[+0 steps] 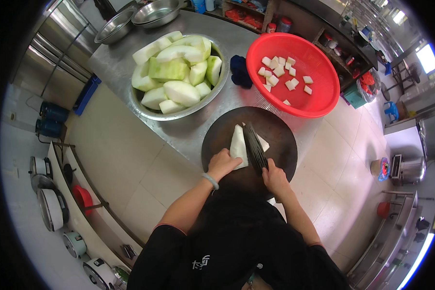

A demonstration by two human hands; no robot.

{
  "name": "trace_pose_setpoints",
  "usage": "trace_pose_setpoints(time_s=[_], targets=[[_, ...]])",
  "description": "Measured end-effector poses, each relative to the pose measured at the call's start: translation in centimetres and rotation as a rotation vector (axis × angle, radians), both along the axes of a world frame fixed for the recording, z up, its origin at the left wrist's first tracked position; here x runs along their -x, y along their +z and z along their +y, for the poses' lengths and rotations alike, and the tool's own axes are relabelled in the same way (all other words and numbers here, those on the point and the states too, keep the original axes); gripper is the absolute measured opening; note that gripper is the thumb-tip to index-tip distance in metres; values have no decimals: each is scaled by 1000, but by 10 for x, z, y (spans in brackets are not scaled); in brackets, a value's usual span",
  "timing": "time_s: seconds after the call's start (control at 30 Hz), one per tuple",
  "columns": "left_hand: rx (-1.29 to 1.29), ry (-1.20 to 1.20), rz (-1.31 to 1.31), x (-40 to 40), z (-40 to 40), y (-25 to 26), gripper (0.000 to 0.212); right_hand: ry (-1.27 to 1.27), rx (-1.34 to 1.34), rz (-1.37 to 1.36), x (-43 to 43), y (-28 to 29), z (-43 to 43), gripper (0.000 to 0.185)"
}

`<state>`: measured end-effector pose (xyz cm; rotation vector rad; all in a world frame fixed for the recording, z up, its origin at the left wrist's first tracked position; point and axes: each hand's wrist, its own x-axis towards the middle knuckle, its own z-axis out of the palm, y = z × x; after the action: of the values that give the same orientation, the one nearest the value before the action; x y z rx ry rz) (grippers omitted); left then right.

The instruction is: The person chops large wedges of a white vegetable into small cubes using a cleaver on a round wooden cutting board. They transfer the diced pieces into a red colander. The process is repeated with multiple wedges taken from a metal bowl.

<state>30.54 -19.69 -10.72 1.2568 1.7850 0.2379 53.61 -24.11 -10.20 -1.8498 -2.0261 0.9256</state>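
Note:
My left hand (223, 164) presses on the near left side of a long pale piece of winter melon (238, 146), which lies on a round dark chopping board (217, 127). In my right hand (275, 177) is the handle of a cleaver (254, 146), its broad dark blade right beside that piece. Partly hidden by the blade, a smaller cut piece (263, 143) lies to its right. Beyond the board on the left stands a steel basin (174, 116) heaped with large peeled melon chunks (181, 92). A red plastic colander (311, 105) at the far right holds several white melon cubes (279, 70).
A steel table (203, 134) carries the board, basin and colander. Dark blue cloth or gloves (241, 71) lie between the basin and colander. Steel bowls (157, 12) stand at the table's far left. Rice cookers (75, 244) line a shelf at the left.

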Motion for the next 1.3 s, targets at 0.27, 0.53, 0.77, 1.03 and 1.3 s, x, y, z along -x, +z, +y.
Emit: trace_pose_setpoints(time_s=[0.27, 0.53, 0.77, 1.03, 1.3], targets=[[-139, -196, 231, 50, 1, 7, 47, -48, -37, 50, -11, 19, -24, 24], [-1078, -725, 364, -37, 52, 6, 52, -451, -157, 368, -40, 24, -43, 15], [-575, -1149, 383, -59, 110, 14, 34, -597, 67, 578, -47, 44, -53, 10], [-338, -911, 128, -55, 101, -6, 45, -633, 208, 598, -50, 19, -62, 11], [-91, -862, 58, -44, 102, -17, 38, -605, 299, 605, -51, 18, -48, 11]])
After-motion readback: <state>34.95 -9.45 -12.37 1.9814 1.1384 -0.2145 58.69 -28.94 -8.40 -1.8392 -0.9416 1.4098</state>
